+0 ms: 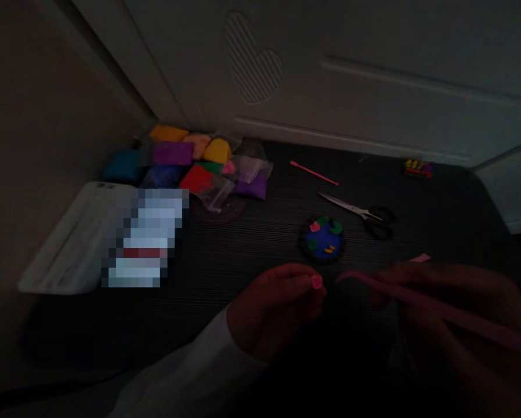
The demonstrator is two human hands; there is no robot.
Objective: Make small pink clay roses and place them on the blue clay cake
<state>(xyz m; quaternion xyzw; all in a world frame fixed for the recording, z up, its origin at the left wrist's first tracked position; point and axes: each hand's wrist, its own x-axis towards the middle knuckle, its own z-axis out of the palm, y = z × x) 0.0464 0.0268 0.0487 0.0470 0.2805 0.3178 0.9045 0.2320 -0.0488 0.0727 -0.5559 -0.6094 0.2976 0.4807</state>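
My left hand (280, 305) pinches a small pink clay flower (316, 282) between thumb and forefinger. Held like a pen in my right hand (460, 313) is a pink clay modelling tool (421, 299), its curved tip pointing left, a short gap from the flower. Just beyond my hands lies a round clay pond (324, 241) with a dark bumpy rim, a blue middle, green leaves, a pink flower and small yellow pieces. A pink strip (420, 258) pokes out behind my right hand; the rest of it is hidden.
Scissors (358, 210) and a thin pink stick tool (314, 172) lie beyond the pond. Bags of coloured clay (208, 165) are heaped at the back left, beside a white box (78, 241) and a blurred bright screen (147, 238). A small colourful piece (418, 169) sits back right, near the white panel (365, 98).
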